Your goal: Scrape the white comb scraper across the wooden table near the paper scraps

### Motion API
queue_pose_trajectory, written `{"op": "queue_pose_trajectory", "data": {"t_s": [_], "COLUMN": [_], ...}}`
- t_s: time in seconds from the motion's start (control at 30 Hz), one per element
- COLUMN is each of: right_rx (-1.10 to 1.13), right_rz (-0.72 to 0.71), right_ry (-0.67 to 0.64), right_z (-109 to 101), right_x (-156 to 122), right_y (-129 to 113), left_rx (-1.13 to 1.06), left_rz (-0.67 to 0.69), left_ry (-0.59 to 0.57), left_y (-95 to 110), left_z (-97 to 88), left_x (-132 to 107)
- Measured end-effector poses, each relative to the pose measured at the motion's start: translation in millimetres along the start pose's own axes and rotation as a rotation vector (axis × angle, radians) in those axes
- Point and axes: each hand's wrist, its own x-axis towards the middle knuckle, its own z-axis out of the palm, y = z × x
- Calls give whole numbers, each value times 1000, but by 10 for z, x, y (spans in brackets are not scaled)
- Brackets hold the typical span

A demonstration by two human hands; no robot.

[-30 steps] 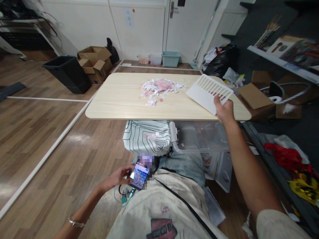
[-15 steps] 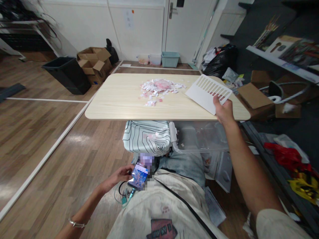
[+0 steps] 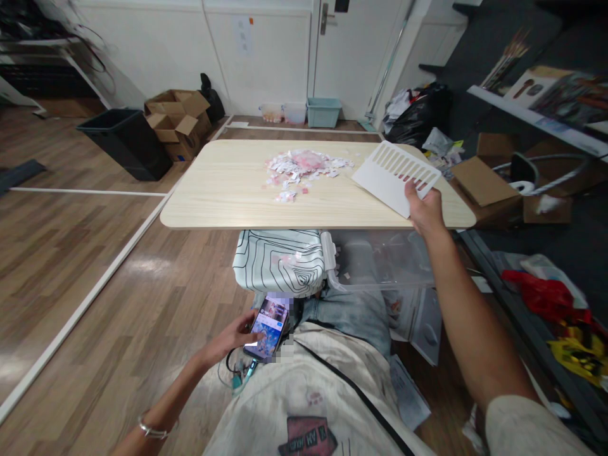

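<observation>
My right hand (image 3: 424, 209) is closed on the near corner of a white slotted plastic sheet (image 3: 392, 176), which lies tilted over the right end of the light wooden table (image 3: 228, 196). A heap of small pink and white paper pieces (image 3: 304, 166) sits on the table, left of the sheet and apart from it. Down by my lap, my left hand (image 3: 230, 339) grips a lit phone (image 3: 269, 325), thumb on its screen. A cable hangs below the phone.
Under the table stand a patterned white case (image 3: 280, 259) and a clear plastic bin (image 3: 384, 259). A black bin (image 3: 124, 140) and open cardboard boxes (image 3: 178, 120) sit at the back left. Bags, boxes and shelves crowd the right side (image 3: 479, 180).
The phone in my left hand has tipped up slightly toward me. My right hand and the slotted sheet have barely shifted.
</observation>
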Motion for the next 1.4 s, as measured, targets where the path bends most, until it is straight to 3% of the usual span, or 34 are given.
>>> {"op": "queue_pose_trajectory", "data": {"t_s": [0.33,0.77,0.97,1.2,1.4], "right_rx": [36,39,45,57,27], "right_rz": [-2,-14,-5,14,1], "right_ry": [15,-3,-4,3,5], "right_z": [-3,0,3,-2,-5], "right_x": [-13,-11,-17,-20,-10], "right_y": [-42,-39,-57,-66,-26], "left_rx": [20,-45,-78,-48,-15], "left_rz": [-38,-6,51,29,32], "left_ry": [18,43,-39,-16,-80], "left_y": [81,6,-7,-91,-126], "left_z": [103,39,-18,-40,-65], "left_x": [-22,-29,-32,22,20]}}
